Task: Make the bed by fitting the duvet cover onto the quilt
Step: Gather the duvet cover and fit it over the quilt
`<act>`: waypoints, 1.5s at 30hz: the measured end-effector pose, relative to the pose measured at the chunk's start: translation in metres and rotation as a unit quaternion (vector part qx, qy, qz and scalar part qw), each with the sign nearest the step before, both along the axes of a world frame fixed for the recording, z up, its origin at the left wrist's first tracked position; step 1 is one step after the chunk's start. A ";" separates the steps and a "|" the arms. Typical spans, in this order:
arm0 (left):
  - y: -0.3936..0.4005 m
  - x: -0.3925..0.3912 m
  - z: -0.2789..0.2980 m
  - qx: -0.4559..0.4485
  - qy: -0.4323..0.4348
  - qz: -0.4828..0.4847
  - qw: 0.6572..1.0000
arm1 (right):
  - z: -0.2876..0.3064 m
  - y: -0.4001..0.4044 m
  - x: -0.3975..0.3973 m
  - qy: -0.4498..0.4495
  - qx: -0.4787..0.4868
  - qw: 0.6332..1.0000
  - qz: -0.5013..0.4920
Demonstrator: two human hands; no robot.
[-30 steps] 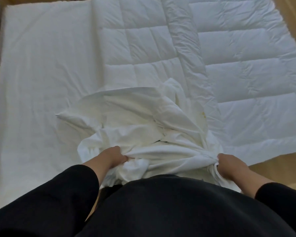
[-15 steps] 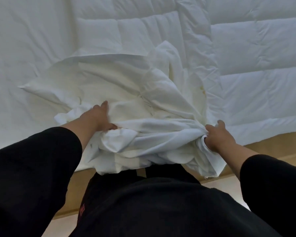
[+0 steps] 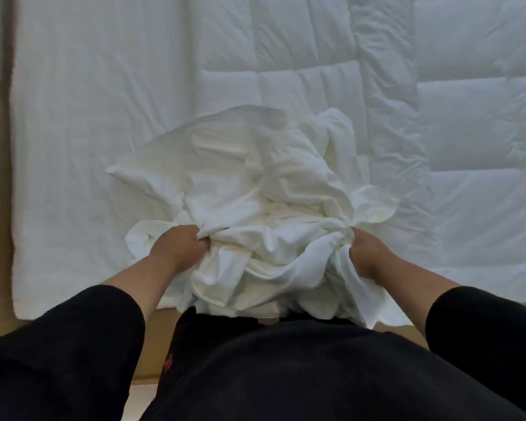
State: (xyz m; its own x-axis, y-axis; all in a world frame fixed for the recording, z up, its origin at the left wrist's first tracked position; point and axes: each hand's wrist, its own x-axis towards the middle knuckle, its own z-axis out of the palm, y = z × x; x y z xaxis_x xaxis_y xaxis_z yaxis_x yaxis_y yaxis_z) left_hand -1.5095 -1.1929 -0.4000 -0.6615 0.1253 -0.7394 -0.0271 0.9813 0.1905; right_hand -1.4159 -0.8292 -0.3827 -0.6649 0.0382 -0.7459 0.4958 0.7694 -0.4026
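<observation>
The bed (image 3: 73,147) fills the view, its near edge running just ahead of the person's body, with a strip of wooden frame (image 3: 3,177) down the left edge. The quilt (image 3: 453,147) lies spread flat over the right half, reaching the near edge at the right and running out of view at the far and right edges. The duvet cover (image 3: 255,183) sits in a rumpled heap at the middle of the near edge, its right part lapping onto the quilt's left border and its lowest folds spilling over the edge. The left hand (image 3: 176,247) has its fingers curled into a bunch of cover at the heap's left, and the right hand (image 3: 366,253) grips a gathered twist at its right. The step in hand looks like sorting the heap to find the opening or a seam. To do that well, work along one hem hand over hand rather than tugging the whole mass, keep the cloth up on the bed so that nothing slides to the floor, and leave the quilt lying flat, since dragging the cover would rumple its border
</observation>
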 end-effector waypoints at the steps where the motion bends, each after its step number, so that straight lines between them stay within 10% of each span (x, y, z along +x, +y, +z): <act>1: -0.012 -0.011 0.015 -0.002 0.018 0.012 1.000 | 0.010 -0.013 -0.016 0.030 -0.010 0.999 -0.018; 7: -0.115 -0.161 0.156 -0.055 0.212 -0.032 0.975 | 0.132 -0.124 -0.180 0.225 -0.120 0.964 -0.071; 13: -0.219 -0.340 0.365 -0.021 0.414 0.066 0.908 | 0.304 -0.238 -0.350 0.360 -0.300 0.839 -0.276; 19: -0.247 -0.367 0.407 0.062 0.549 0.089 0.829 | 0.307 -0.308 -0.386 0.437 -0.113 0.858 -0.246; 23: -0.243 -0.291 0.255 0.212 0.161 0.326 0.907 | 0.262 -0.372 -0.322 0.395 -0.165 0.877 -0.219; 25: -0.243 -0.231 0.183 0.330 -0.123 0.480 0.803 | 0.237 -0.398 -0.277 0.388 -0.151 0.897 -0.148; 27: -0.238 -0.186 0.125 0.469 -0.266 0.567 0.622 | 0.215 -0.414 -0.234 0.313 -0.158 0.934 -0.069; 29: -0.234 -0.166 0.095 0.571 -0.259 0.624 0.466 | 0.199 -0.419 -0.194 0.217 -0.131 0.967 0.042; 31: -0.234 -0.166 0.087 0.576 -0.182 0.684 0.408 | 0.188 -0.406 -0.176 0.160 -0.095 0.980 0.075; 41: -0.232 -0.175 0.164 0.562 0.030 0.703 0.435 | 0.207 -0.356 -0.169 0.118 0.123 0.981 0.091; 45: -0.220 -0.156 0.238 0.608 0.150 0.561 0.542 | 0.212 -0.352 -0.169 0.176 0.250 0.943 0.129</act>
